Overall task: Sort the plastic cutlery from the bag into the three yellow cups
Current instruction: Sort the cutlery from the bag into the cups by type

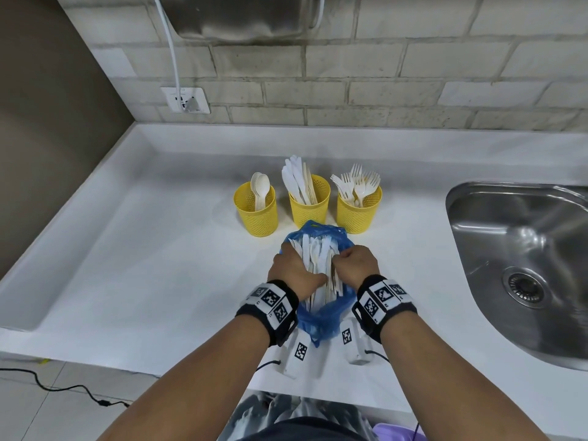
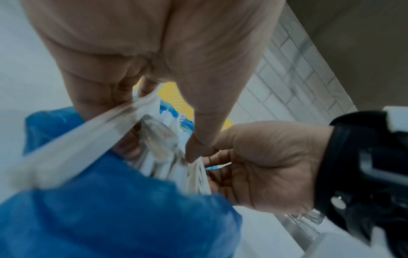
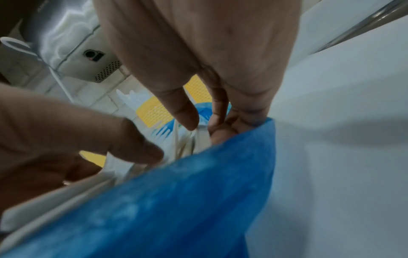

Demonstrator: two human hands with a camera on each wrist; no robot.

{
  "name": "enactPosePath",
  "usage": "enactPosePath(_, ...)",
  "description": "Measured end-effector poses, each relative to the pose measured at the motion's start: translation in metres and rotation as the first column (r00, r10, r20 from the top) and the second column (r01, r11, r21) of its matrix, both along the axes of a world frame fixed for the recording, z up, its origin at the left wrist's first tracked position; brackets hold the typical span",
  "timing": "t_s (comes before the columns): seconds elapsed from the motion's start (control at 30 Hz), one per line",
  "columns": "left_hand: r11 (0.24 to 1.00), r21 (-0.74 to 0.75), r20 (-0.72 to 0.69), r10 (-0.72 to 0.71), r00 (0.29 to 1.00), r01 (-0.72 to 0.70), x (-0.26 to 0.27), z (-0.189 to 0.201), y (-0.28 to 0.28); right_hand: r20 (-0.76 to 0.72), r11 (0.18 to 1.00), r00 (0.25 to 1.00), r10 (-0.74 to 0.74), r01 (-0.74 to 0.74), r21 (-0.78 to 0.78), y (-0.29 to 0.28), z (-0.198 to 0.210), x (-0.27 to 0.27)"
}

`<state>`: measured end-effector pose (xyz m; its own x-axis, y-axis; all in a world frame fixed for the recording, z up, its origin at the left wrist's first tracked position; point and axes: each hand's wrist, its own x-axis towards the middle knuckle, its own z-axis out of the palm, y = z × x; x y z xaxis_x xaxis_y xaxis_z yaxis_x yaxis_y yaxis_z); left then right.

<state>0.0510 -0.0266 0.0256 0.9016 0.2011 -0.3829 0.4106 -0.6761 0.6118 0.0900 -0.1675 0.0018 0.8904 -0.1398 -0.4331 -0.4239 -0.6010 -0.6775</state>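
Note:
A blue plastic bag (image 1: 321,326) lies on the white counter (image 1: 159,249), open toward three yellow cups. A bundle of white cutlery (image 1: 318,259) sticks out of it. My left hand (image 1: 297,270) grips the bundle from the left, thumb across the top. From the right, my right hand (image 1: 351,261) pinches pieces of it between thumb and fingers (image 3: 217,111). The left cup (image 1: 256,214) holds spoons, the middle cup (image 1: 310,208) knives and the right cup (image 1: 359,214) forks. In the left wrist view the bag (image 2: 110,218) and cutlery (image 2: 163,150) are blurred.
A steel sink (image 1: 458,218) is set into the counter at the right. The brick wall behind carries a socket (image 1: 185,100) with a white cable, and a metal appliance (image 1: 238,17) hangs above. A raised counter lip runs along the left and back.

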Motion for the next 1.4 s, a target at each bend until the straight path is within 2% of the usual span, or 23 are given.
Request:
enactPosePath(0.23, 0.997, 0.064, -0.012, -0.036, 0.999, 0.036, 0.006, 0.005, -0.004, -0.026, 0.996, 0.995, 0.094, -0.094, 0.008, 0.002, 0.002, 0.003)
enactPosePath(0.37, 0.997, 0.057, -0.020, -0.056, 0.998, 0.057, 0.006, 0.005, -0.004, -0.022, 0.997, 0.997, 0.078, -0.078, 0.013, 0.003, 0.005, 0.003)
enactPosePath(0.47, 0.998, 0.053, -0.019, -0.045, 0.999, 0.046, 0.006, 0.002, 0.001, -0.061, 0.998, 0.998, 0.008, -0.004, 0.063, 0.004, 0.004, 0.002)
enactPosePath(0.67, 1.000, -0.023, -0.041, 0.021, 0.999, -0.022, 0.006, -0.001, 0.009, -0.075, 0.998, 0.997, 0.004, 0.001, 0.068, 0.005, 0.008, 0.001)
enactPosePath(0.87, 0.992, -0.087, -0.034, 0.090, 0.995, -0.092, 0.009, -0.001, 0.012, 0.026, 0.990, 0.993, 0.111, -0.109, -0.087, 0.001, 0.014, -0.004)
enactPosePath(1.0, 0.965, -0.207, -0.038, 0.154, 0.987, -0.158, 0.011, -0.002, 0.011, 0.039, 0.970, 0.986, 0.163, -0.153, -0.188, 0.000, 0.018, -0.003)
enactPosePath(1.17, 0.906, -0.355, -0.056, 0.228, 0.972, -0.233, 0.010, 0.001, 0.007, 0.085, 0.975, 0.985, 0.153, -0.137, -0.176, -0.001, 0.026, -0.005)
enactPosePath(1.4, 0.901, -0.366, 0.024, 0.258, 0.966, -0.231, 0.009, 0.003, -0.001, 0.120, 0.982, 0.985, 0.126, -0.106, -0.155, -0.003, 0.030, -0.008)
